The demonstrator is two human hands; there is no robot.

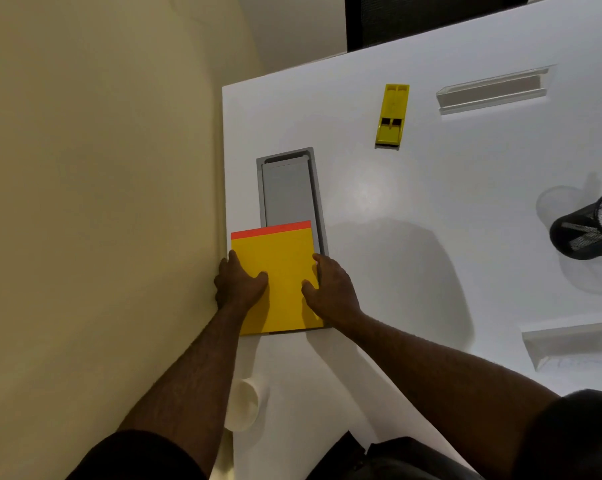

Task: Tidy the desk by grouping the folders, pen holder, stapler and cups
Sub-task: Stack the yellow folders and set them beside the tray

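yellow folders (278, 268) lie between hands; left hand (238, 284) and right hand (330, 289) grip opposite edges.

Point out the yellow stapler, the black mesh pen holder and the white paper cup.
yellow stapler (392, 114): head view, middle of its top arm.
black mesh pen holder (585, 233): head view, its mesh side wall.
white paper cup (241, 405): head view, its side by the desk edge.

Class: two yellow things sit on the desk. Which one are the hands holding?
The folder, gripped at both sides by the left hand and right hand; the stapler lies untouched.
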